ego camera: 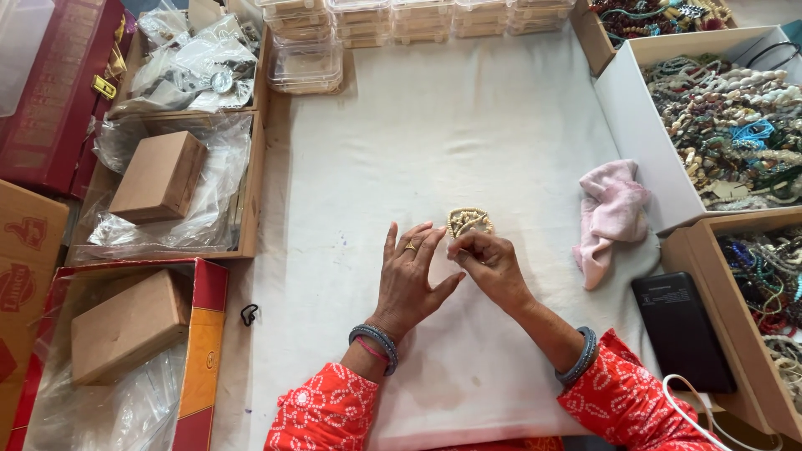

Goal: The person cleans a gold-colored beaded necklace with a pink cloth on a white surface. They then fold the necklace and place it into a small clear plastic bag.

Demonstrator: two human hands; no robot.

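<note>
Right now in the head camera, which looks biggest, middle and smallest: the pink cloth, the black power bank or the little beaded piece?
1. Black power bank and pink cloth: they look alike in size, too close to rank.
2. Beaded piece, by the right hand's fingertips: clearly smallest.

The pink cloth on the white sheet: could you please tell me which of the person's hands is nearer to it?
Right. The right hand lies just left of the pink cloth, pinching a cream beaded piece; the left hand lies farther left, beyond it.

Bead piece partly behind right hand
</note>
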